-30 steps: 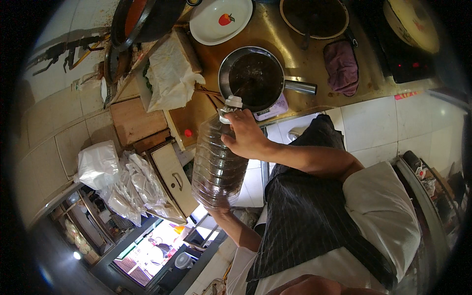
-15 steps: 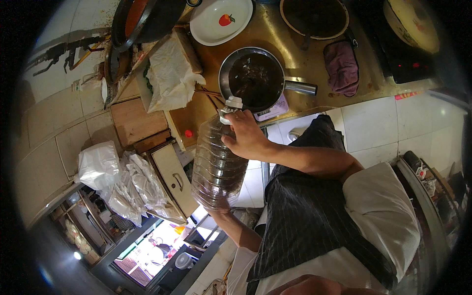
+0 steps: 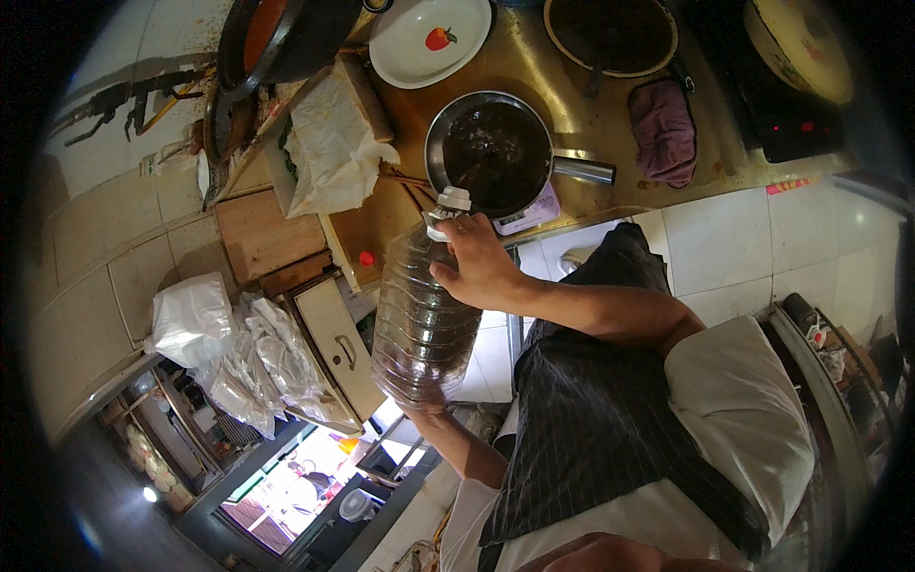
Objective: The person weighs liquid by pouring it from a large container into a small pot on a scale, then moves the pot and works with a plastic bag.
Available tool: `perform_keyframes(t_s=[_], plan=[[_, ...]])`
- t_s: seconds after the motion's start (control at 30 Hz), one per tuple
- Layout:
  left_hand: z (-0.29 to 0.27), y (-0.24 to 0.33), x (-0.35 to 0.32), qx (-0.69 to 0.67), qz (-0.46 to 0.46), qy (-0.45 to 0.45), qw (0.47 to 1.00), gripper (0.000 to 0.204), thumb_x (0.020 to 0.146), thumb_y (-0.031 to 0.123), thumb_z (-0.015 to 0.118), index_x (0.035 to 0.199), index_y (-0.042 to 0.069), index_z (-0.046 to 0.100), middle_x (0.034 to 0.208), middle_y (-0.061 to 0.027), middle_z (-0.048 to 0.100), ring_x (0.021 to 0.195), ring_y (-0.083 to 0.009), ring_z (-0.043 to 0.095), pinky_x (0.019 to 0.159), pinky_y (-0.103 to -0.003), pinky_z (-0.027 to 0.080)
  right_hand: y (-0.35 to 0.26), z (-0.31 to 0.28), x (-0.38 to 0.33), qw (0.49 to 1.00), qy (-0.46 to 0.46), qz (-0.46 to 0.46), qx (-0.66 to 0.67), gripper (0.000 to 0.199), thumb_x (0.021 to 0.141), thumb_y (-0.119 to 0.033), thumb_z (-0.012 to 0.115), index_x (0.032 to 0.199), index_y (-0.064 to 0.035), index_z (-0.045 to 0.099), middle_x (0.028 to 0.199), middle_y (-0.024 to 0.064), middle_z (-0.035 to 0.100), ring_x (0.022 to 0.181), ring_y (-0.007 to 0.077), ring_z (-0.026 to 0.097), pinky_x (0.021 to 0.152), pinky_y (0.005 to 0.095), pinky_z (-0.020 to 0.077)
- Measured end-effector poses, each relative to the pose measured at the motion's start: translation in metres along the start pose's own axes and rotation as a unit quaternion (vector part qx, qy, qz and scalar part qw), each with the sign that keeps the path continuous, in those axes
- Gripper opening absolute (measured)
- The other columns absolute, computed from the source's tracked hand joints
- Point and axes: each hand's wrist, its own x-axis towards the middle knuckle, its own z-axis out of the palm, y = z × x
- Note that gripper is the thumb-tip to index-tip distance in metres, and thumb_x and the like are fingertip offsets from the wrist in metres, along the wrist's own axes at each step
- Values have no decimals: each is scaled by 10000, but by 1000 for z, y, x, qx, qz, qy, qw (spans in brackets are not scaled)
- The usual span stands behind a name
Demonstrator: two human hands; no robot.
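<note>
A large clear ribbed plastic bottle (image 3: 424, 319) is tilted with its white spout (image 3: 453, 198) over the near rim of a frying pan (image 3: 436, 143). My right hand (image 3: 477, 255) is wrapped round the bottle's neck. At the bottle's base, my left hand (image 3: 431, 408) supports it from beneath, its fingers mostly hidden behind the plastic. Dark, shiny liquid (image 3: 488, 138) lies in the pan, rippled near the spout. Under the pan shows part of a pinkish-purple kitchen scale (image 3: 539, 212). The pan's metal handle (image 3: 585, 171) points right.
Behind the pan stand a white dish (image 3: 405, 48) and a round dark-filled pot (image 3: 610, 33). A purple cloth (image 3: 661, 133) lies right, before a black cooktop (image 3: 786, 129). Chopsticks (image 3: 405, 179), a red cap (image 3: 366, 258) and a paper-lined box (image 3: 334, 143) are left; plastic bags (image 3: 233, 348) hang lower left.
The ripples on the liquid in the pan have shifted. Both hands and the bottle hold the same position.
</note>
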Motion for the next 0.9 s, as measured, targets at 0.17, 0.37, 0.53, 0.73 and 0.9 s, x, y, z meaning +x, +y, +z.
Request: perform_keyframes(t_s=[0.17,0.37,0.53,0.73,0.9], plan=[[0,9,-3,-61,-76,-11,995,829,749,135,745,1385,-9,233,1410,-147,342,1217,-261,421,1020,-365,371,-1,-2,0,1000,-6,4,2,472,732,-141,682,1122,26,477,882,139,516,880,291,441,793,408,378],[1,-4,-2,7,-42,-15,999,785,773,138,720,1383,-7,249,1422,-153,336,1240,-268,406,1042,-372,339,-1,0,0,1000,-2,3,1,493,727,-139,687,1140,29,476,876,138,518,875,294,445,790,404,384],[1,-17,-3,144,13,-5,990,707,810,187,675,1369,-5,286,1425,-145,345,1256,-284,385,1075,-380,276,-1,-1,-1,1000,1,4,3,498,729,-137,687,1148,29,474,877,136,518,882,298,446,799,405,386],[4,-37,-1,2,-21,-12,1000,680,807,165,675,1354,-4,307,1399,-150,374,1240,-280,394,1057,-379,299,-1,0,-1,1000,6,0,6,493,730,-131,688,1147,24,475,879,135,520,883,293,446,800,403,385],[6,-11,0,-264,-83,-15,961,667,800,83,674,1353,1,310,1371,-138,394,1202,-251,422,998,-360,376,0,-1,-1,1000,2,-4,7,484,728,-131,692,1134,20,477,872,130,520,871,288,443,796,400,381]])
